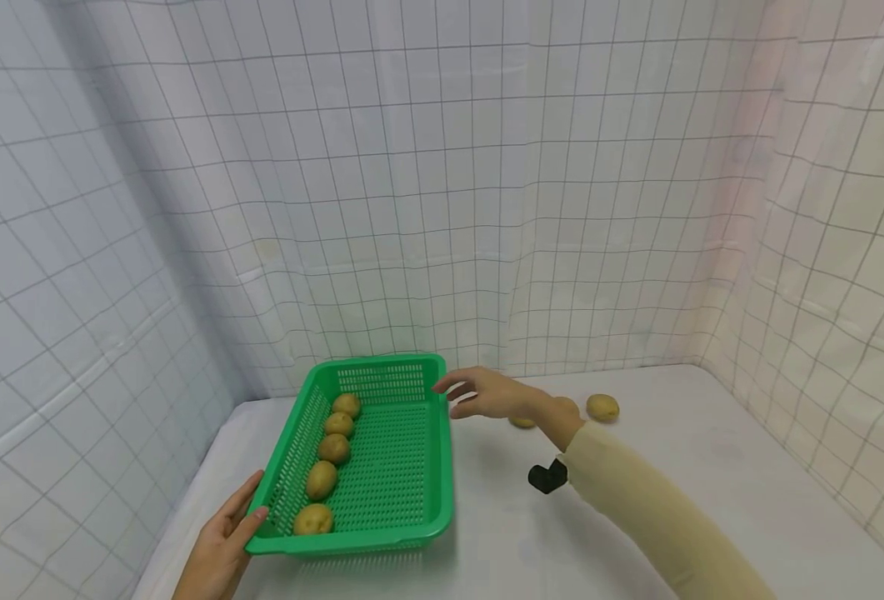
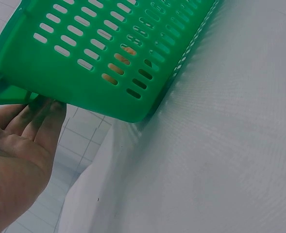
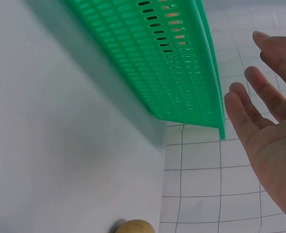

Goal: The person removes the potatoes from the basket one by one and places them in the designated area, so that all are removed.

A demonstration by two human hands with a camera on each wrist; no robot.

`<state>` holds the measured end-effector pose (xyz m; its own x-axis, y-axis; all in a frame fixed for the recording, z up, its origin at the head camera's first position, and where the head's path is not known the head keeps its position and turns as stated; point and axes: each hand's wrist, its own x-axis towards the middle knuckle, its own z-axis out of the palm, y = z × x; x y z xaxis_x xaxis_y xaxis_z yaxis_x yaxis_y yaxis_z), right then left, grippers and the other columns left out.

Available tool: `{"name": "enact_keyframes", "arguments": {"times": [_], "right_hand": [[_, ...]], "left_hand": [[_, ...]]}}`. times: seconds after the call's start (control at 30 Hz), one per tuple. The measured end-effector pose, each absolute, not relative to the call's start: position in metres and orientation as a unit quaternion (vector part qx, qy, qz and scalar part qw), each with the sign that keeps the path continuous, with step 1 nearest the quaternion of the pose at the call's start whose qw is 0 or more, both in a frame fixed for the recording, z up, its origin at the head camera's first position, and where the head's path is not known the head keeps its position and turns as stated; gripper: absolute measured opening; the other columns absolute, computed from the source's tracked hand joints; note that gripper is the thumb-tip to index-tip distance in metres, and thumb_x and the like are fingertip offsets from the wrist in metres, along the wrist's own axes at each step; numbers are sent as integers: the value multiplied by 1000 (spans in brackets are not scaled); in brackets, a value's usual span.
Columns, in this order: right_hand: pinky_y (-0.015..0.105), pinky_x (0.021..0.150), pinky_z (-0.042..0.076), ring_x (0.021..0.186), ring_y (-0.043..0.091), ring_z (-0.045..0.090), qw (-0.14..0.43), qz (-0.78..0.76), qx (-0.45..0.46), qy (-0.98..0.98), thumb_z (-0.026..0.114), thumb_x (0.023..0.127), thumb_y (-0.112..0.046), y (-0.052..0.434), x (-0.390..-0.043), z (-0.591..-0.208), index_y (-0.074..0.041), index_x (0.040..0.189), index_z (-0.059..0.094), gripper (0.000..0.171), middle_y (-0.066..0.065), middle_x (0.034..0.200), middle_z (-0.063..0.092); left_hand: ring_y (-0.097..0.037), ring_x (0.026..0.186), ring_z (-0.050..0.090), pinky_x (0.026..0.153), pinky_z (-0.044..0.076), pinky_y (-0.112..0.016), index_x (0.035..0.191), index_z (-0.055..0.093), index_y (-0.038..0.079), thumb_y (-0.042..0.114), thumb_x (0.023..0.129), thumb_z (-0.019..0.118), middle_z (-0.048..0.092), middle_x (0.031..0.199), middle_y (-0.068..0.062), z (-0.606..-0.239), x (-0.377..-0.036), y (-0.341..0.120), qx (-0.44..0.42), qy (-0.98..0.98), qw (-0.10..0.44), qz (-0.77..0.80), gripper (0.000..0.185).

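Note:
A green plastic basket (image 1: pixel 447 467) stands on the left part of the table, with several potatoes (image 1: pixel 334 449) lined up along its left wall. My left hand (image 1: pixel 220 537) grips the basket's near left corner, thumb over the rim and fingers outside below it. In the left wrist view, the fingers of the left hand (image 2: pixel 28 126) are under the lip. My right hand (image 1: pixel 486 393) is beside the basket's far right rim, fingers loosely bent and holding nothing. The right wrist view shows the right hand (image 3: pixel 269 116) apart from the basket wall (image 3: pixel 181 82).
A potato (image 1: pixel 602 407) lies on the white table (image 1: pixel 681 467) to the right. Another potato (image 1: pixel 521 422) is partly hidden by my right wrist. A small black object (image 1: pixel 546 477) shows next to the right sleeve. Grid-patterned white curtains (image 1: pixel 442 208) surround the table's back and sides.

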<state>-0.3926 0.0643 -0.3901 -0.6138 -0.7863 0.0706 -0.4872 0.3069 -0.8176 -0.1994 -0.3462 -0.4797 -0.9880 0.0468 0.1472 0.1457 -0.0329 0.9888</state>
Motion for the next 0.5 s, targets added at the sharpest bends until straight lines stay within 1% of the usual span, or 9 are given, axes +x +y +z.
{"name": "enact_keyframes", "arguments": {"times": [0.1,0.27,0.33,0.37,0.5], "right_hand": [[35,101,52,135,31,52,172,-423,-409,790,66,101,-8,58,-392,-389,-11,145,57,45,3,147,55],[32,102,51,133,26,53,171,-422,-416,787,67,100,-5,48,-393,-391,-8,145,57,46,9,148,55],[31,103,50,133,27,53,174,-426,-419,782,68,100,-4,45,-393,-390,-5,145,57,47,13,148,54],[30,104,50,133,27,53,176,-428,-420,780,69,99,-4,43,-393,-389,-4,145,57,48,13,148,54],[29,104,49,132,23,54,179,-424,-420,782,70,99,-6,38,-391,-389,-6,145,57,48,10,148,56]], "left_hand": [[13,122,48,98,48,-17,161,3,-11,11,112,50,-3,162,-38,-480,-199,-347,-68,-695,34,-715,71],[12,124,47,99,48,-17,160,3,-12,9,112,48,-3,161,-39,-482,-199,-348,-81,-696,38,-712,69],[11,125,47,99,48,-17,160,4,-12,9,112,48,-3,161,-40,-482,-200,-348,-84,-696,40,-712,69],[11,125,47,99,48,-17,160,4,-12,9,112,48,-3,161,-40,-482,-200,-348,-84,-695,40,-713,69],[11,124,47,99,48,-17,160,4,-12,9,112,49,-3,161,-39,-482,-200,-348,-81,-694,40,-714,70]]}}
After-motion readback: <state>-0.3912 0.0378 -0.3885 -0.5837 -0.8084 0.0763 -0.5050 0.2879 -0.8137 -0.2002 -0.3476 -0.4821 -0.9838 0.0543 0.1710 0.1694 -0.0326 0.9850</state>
